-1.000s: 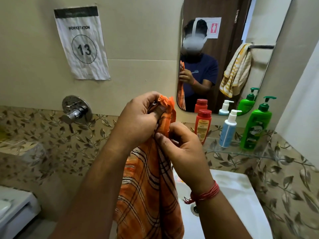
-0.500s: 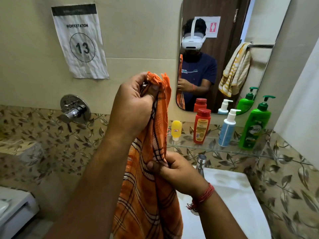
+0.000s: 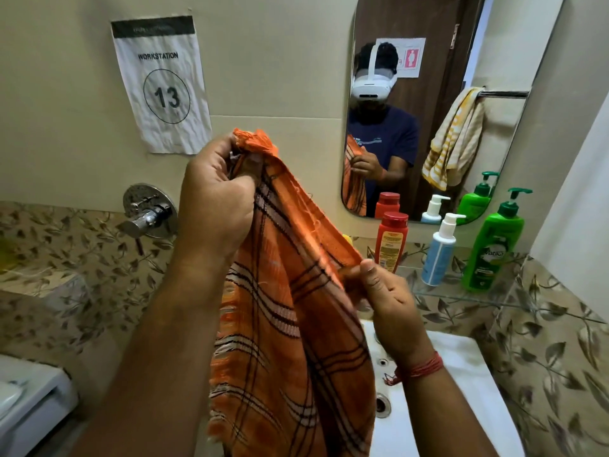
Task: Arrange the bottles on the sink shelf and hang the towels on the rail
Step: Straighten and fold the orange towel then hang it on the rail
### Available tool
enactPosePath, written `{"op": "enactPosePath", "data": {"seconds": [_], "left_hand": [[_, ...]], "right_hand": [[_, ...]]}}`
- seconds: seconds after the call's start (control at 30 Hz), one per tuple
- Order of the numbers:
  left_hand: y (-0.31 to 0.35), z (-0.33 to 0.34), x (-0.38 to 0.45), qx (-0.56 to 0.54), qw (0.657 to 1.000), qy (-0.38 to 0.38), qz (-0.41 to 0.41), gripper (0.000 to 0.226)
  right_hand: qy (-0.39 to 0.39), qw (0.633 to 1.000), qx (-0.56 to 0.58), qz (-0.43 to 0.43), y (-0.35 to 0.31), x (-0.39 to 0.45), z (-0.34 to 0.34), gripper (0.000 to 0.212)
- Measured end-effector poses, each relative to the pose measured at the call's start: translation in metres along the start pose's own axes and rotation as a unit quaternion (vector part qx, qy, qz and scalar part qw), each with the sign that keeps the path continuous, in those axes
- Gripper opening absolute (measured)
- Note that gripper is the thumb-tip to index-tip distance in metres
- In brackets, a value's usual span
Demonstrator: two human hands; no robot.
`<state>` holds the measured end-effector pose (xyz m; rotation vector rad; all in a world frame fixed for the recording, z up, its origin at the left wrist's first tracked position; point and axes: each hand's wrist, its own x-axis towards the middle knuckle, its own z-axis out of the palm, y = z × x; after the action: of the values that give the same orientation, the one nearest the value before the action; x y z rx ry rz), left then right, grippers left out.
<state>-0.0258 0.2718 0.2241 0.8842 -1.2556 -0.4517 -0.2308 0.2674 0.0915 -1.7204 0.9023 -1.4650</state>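
The orange towel (image 3: 290,324) has dark and white stripes (frayed edge on the left). It hangs over the white sink (image 3: 461,390). The left hand (image 3: 214,199) grips its top corner; the right hand (image 3: 389,301) pinches its edge lower down. Three bottles (image 3: 440,255) stand on the glass shelf (image 3: 478,296) under the mirror (image 3: 428,94).

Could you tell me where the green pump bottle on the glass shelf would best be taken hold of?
Grip the green pump bottle around its wide body, below the pump. It stands upright at the right end of the glass shelf, with the white-and-blue pump bottle close on its left and the wall close behind. So come in from the front, probably with fingers wrapping the sides.
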Motion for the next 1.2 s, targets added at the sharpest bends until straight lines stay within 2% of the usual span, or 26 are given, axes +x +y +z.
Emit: {"op": "enactPosePath", "data": {"seconds": [0.03, 0.1, 0.2, 0.27, 0.37, 0.47, 0.57, 0.63, 0.7, 0.8, 0.87, 0.93, 0.97, 1.03, 1.1, 1.13, 1.2], "left_hand": [[0.0, -0.002, -0.001, -0.003, 1.0, 0.007, -0.002, 0.037], [0.001, -0.002, -0.003, -0.003, 1.0, 0.02, -0.006, 0.039], [0.002, 0.003, -0.004, 0.003, 1.0, 0.024, -0.005, 0.037], [0.001, 0.006, -0.002, -0.001, 1.0, 0.006, 0.003, 0.037], [0.0, 0.01, -0.001, 0.013, 1.0, -0.02, 0.016, 0.034], [-0.002, 0.011, -0.002, 0.009, 1.0, -0.023, 0.017, 0.035], [-0.003, 0.009, -0.002, 0.005, 1.0, -0.014, 0.011, 0.033], [-0.004, 0.009, -0.002, 0.003, 1.0, -0.017, 0.012, 0.03], [-0.006, 0.01, -0.001, 0.004, 1.0, -0.016, 0.014, 0.03], [-0.012, 0.009, 0.001, 0.015, 1.0, 0.005, 0.015, 0.034], [-0.017, 0.009, 0.003, 0.015, 0.999, 0.032, 0.004, 0.036], [-0.018, 0.011, 0.005, 0.019, 0.998, 0.057, 0.0, 0.038], [-0.017, 0.012, 0.005, 0.022, 0.997, 0.069, 0.002, 0.039], [-0.015, 0.012, 0.006, 0.019, 0.996, 0.087, 0.01, 0.04], [-0.014, 0.012, 0.007, 0.021, 0.995, 0.096, 0.008, 0.042], [-0.012, 0.012, 0.006, 0.027, 0.995, 0.1, 0.008, 0.042], [-0.01, 0.011, 0.007, 0.032, 0.994, 0.106, 0.011, 0.04]], "right_hand": [[0.009, 0.998, -0.049, -0.039, -0.002, 0.003, -0.005, 0.049], [-0.023, 0.984, -0.151, -0.091, -0.01, 0.008, -0.008, 0.034], [-0.071, 0.973, -0.195, -0.106, -0.014, 0.008, 0.003, 0.031], [-0.078, 0.981, -0.147, -0.098, -0.011, 0.004, 0.013, 0.027], [-0.085, 0.994, 0.064, -0.009, -0.01, 0.0, 0.025, 0.031], [-0.113, 0.964, 0.23, 0.068, -0.007, -0.001, 0.025, 0.03], [-0.093, 0.938, 0.319, 0.098, -0.004, -0.003, 0.015, 0.035], [-0.073, 0.935, 0.332, 0.1, -0.001, -0.004, 0.008, 0.035], [-0.023, 0.951, 0.297, 0.087, 0.0, -0.005, 0.005, 0.035], [0.059, 0.988, 0.14, 0.019, -0.005, -0.006, 0.0, 0.029], [0.012, 0.999, -0.003, -0.041, -0.008, -0.006, -0.001, 0.028], [-0.079, 0.994, -0.062, -0.038, -0.011, -0.008, 0.002, 0.036], [-0.098, 0.994, -0.037, -0.018, -0.013, -0.009, 0.003, 0.039], [-0.101, 0.991, 0.085, 0.027, -0.018, -0.011, 0.0, 0.038], [-0.13, 0.973, 0.18, 0.066, -0.022, -0.013, -0.006, 0.044], [-0.16, 0.965, 0.19, 0.081, -0.023, -0.013, -0.008, 0.048], [-0.224, 0.962, 0.118, 0.1, -0.022, -0.012, -0.011, 0.043]]}}
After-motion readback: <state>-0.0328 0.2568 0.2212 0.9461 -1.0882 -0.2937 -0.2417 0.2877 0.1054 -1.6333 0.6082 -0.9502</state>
